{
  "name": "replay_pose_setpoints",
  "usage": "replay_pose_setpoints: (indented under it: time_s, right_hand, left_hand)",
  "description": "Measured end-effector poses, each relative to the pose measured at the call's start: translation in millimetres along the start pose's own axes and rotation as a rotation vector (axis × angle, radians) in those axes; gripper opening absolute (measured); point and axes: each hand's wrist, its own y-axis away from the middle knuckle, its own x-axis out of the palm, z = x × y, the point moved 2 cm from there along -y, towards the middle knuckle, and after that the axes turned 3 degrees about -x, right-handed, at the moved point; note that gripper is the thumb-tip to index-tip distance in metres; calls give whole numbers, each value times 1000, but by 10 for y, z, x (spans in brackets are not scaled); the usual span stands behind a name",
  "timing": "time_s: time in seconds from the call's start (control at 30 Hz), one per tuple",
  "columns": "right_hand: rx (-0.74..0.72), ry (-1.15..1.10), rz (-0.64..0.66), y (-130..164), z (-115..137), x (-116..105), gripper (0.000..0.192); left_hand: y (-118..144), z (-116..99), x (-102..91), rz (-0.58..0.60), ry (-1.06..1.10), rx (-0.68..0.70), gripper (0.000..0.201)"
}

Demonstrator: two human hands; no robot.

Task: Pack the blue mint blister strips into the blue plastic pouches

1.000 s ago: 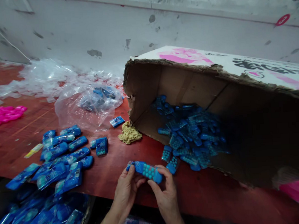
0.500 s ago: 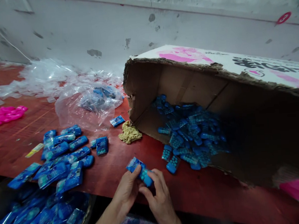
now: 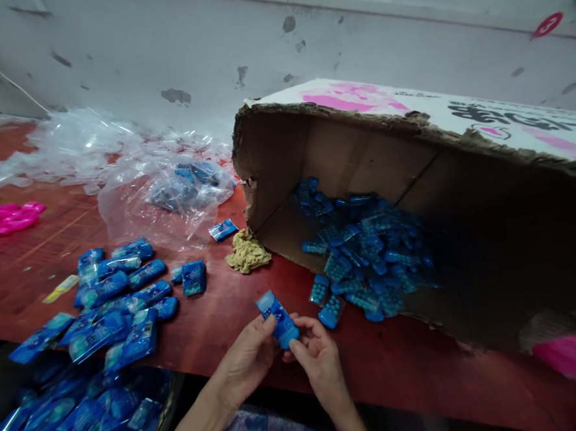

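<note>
Red-brown wooden tabletop (image 3: 226, 323) runs along a stained grey wall (image 3: 160, 48), and on it a large torn brown cardboard box (image 3: 343, 153) lies on its side with its open mouth facing the person; inside, spilling toward the mouth, sits a heap of small blue blister packs (image 3: 368, 249). Both hands meet just in front of that spill, pinching one small blue oblong packet (image 3: 277, 319): the left hand (image 3: 248, 361) closes its thumb and fingers on the lower left edge, the right hand (image 3: 319, 363) grips the lower right end. The packet's long axis tilts, its upper end pointing up and to the left away from the person, its lower end down between the fingertips. Left of the grip lies a loose pile of long blue wrapped packs (image 3: 118, 304), and farther left and nearer, a bin of more blue packs (image 3: 80, 417) sits below the table edge. Beyond the grip rests a crumpled tan cloth (image 3: 247, 254), and behind that a clear plastic bag with a few blue pieces inside (image 3: 179, 189).
</note>
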Motion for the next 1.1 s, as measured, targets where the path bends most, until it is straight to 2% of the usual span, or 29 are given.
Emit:
replay_pose_setpoints:
  time_s: [0.07,0.13,0.23,0.37,0.43,0.5,0.57,0.63,0.73,0.83,0.9,1.03,1.1]
  right_hand:
    - [-81,193,5,17,59,-14,17]
    - [-193,377,64,29,133,-22,20]
    - [-281,470,116,17,188,-65,29]
    - [-234,338,109,-44,91,-143,58]
    - [-165,158,216,-59,18,-133,70]
    - [-79,15,319,-53,-18,-109,75]
    - [-30,12,355,-31,1,-105,70]
    - [-34,72,331,-4,64,-132,60]
    - [-52,37,280,25,150,-194,50]
    - [-78,-22,243,19,154,-225,41]
    - [-143,86,175,-2,132,-220,37]
    - [-271,463,-46,-43,129,-168,21]
    - [-298,537,-69,-50,147,-125,15]
  left_hand:
    - [-28,-17,-27,-77,-9,45,20]
    - [-41,-40,-56,-109,-22,48,15]
    - [-32,-70,-83,-47,-24,7,8]
    - [-23,-56,-125,75,-11,-76,22]
    - [-27,-33,-131,135,12,-105,30]
    - [-22,-12,-103,199,9,-123,30]
    - [-1,5,-39,246,-12,-142,29]
    - [24,10,40,243,-2,-127,28]
    - [38,6,117,170,57,-49,21]
    - [10,15,103,66,106,5,9]
    - [-16,34,67,-3,118,17,5]
    - [-44,77,19,-96,132,28,5]
    - [-51,78,8,-128,145,54,9]
